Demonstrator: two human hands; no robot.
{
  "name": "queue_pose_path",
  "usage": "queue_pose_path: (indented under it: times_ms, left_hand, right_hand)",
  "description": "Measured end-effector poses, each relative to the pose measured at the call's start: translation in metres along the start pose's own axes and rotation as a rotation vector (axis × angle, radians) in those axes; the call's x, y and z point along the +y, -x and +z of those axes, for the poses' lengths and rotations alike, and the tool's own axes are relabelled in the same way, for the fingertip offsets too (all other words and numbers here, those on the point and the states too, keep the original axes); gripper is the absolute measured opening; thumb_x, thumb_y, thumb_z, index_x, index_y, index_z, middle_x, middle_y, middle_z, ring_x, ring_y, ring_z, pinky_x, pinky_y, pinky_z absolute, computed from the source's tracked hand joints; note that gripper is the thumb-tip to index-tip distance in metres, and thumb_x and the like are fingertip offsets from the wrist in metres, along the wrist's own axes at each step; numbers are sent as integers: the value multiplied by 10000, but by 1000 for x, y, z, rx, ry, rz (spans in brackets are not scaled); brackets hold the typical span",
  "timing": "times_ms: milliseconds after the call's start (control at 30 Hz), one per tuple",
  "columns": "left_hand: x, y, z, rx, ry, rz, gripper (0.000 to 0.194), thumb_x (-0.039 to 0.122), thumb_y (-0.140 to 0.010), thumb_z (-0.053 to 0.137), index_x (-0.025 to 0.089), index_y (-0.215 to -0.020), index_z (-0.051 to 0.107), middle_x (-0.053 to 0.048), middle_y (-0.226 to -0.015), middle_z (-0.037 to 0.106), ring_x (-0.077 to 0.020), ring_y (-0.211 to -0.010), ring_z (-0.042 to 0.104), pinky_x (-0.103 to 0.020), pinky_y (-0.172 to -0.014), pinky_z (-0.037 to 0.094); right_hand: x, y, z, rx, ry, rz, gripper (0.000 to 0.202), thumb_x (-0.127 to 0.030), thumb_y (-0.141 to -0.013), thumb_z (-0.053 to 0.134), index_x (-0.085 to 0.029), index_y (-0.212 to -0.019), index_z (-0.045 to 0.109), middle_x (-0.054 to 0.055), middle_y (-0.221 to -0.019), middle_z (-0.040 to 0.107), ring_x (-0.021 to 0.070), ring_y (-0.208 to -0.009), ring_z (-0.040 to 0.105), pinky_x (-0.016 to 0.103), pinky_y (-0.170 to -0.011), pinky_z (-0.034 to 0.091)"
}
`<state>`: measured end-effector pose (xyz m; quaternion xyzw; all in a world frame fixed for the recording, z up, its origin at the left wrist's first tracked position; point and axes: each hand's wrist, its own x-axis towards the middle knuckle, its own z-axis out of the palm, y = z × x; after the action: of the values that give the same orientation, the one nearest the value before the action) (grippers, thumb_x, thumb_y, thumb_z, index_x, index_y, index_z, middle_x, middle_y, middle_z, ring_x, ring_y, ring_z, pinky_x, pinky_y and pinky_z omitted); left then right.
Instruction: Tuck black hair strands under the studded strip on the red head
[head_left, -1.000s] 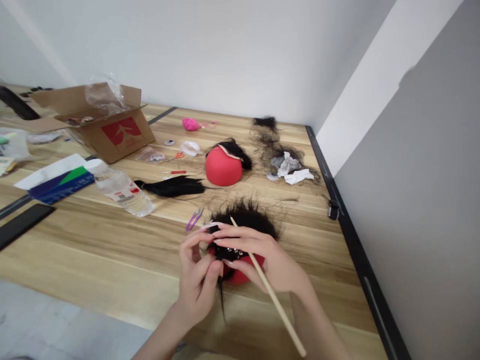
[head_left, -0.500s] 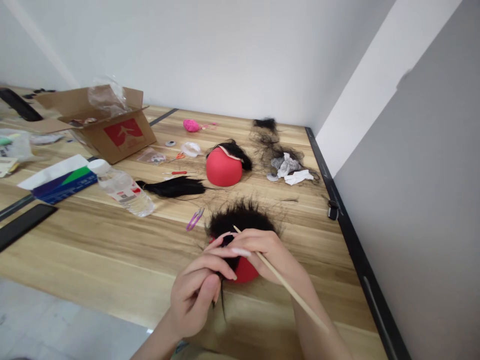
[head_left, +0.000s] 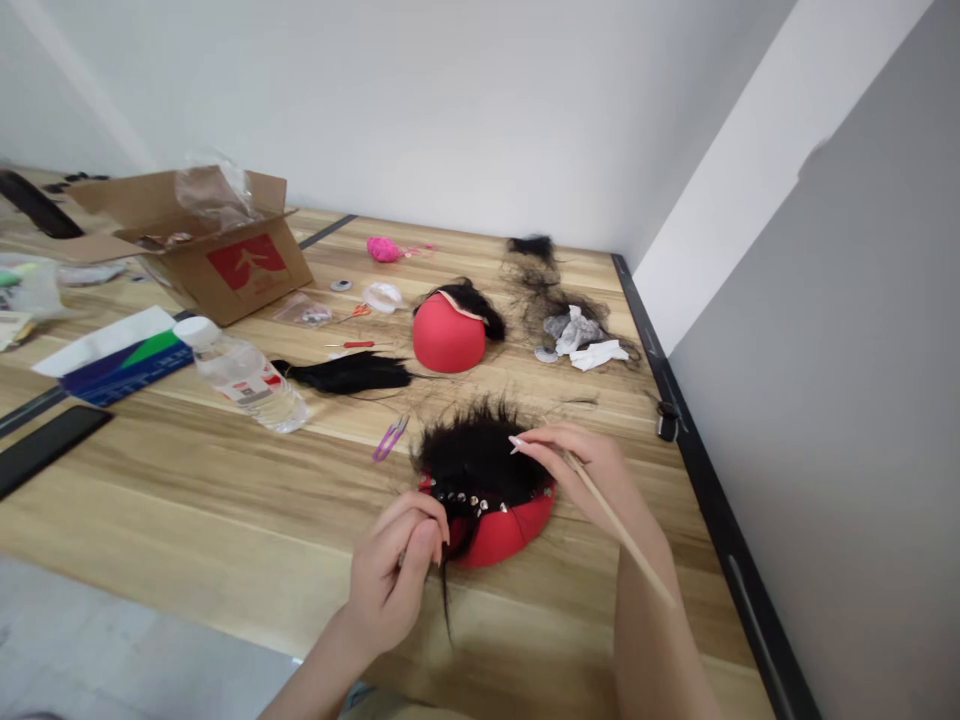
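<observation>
Close in front of me sits a red dome-shaped block (head_left: 510,532) bearing a cap of short black hair (head_left: 480,450), with a row of pins (head_left: 474,502) along its near edge. My left hand (head_left: 394,570) is closed at the block's left side, its thumb and fingers pinching a lock of black hair (head_left: 445,595) whose end hangs below. Over the right part of the hair is my right hand (head_left: 589,465), closed around a thin wooden stick (head_left: 619,525) that slants down toward my forearm. The stick's front end is hard to make out.
Beyond are another red dome (head_left: 448,335) with hair, a black hair bundle (head_left: 349,372), purple thread snips (head_left: 390,438) and a red-handled tool (head_left: 356,345). At left stand a water bottle (head_left: 251,375) and an open carton (head_left: 232,265). Loose hair and crumpled tissue (head_left: 577,330) lie right.
My right hand has moved right and up, away from my left hand, with the stick in it. The pins on the block now show. My left hand stays near the same spot.
</observation>
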<state>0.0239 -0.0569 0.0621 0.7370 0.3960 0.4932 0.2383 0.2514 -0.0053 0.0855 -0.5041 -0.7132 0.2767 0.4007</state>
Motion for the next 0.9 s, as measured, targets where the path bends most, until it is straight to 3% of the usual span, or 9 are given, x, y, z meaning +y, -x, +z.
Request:
queue_pose_path:
  times_ms: [133,300,400,467,567,633,767,900]
  left_hand:
    - [-8,-3,2,10,-149,23,257,68,-913,387,161,-705,507,-12,-737,552,-95,-684,531,-207,-627,421]
    - [-26,-11,-10,168,-433,34,212,106,-912,448,157,-727,538,-35,-781,583,-132,-754,544,-260,-717,419]
    - [-31,-16,-20,291,-502,34,240,118,-914,449,155,-692,530,-34,-729,571,-142,-722,521,-288,-704,397]
    - [-30,-16,-23,291,-447,19,258,116,-916,439,156,-674,521,-29,-704,564,-142,-706,514,-296,-693,388]
    - [-24,-15,-18,177,-273,32,277,96,-911,417,159,-653,497,-21,-685,553,-137,-688,509,-305,-682,381]
    - [-18,-12,-11,44,-172,114,268,82,-894,416,160,-647,486,-20,-683,554,-138,-679,503,-324,-706,392]
    - [-12,-7,7,-199,-23,266,214,64,-851,441,157,-666,494,-17,-664,545,-131,-654,494,-384,-811,467]
    - [-16,-2,19,-307,72,263,234,86,-869,422,160,-660,499,-18,-636,532,-128,-639,506,-396,-869,514]
  right_hand:
    - [1,1,-1,96,-128,93,299,-403,-937,486,-220,-905,721,56,-910,722,206,-852,682,332,-810,533]
    - [13,1,2,175,-401,117,530,-611,-920,322,-228,-1017,676,103,-1076,627,188,-739,662,306,-581,563]
    - [21,1,2,199,-428,133,596,-691,-878,295,-254,-1071,652,88,-935,606,172,-625,603,302,-499,524]
    - [24,2,2,180,-451,135,635,-726,-857,271,-254,-1012,668,68,-794,584,165,-561,559,295,-456,483]
    - [21,3,4,68,-512,145,711,-726,-870,194,-222,-902,695,48,-644,570,159,-513,547,287,-455,459]
    - [14,3,7,3,-552,173,726,-693,-897,171,-201,-916,704,58,-673,623,160,-546,593,287,-505,483]
    - [-4,1,12,-53,-427,229,489,-556,-926,412,-185,-866,725,46,-699,667,149,-623,638,260,-603,489]
    - [-16,-1,20,-109,-292,109,320,-407,-891,573,-174,-709,694,17,-655,633,126,-619,603,239,-613,450]
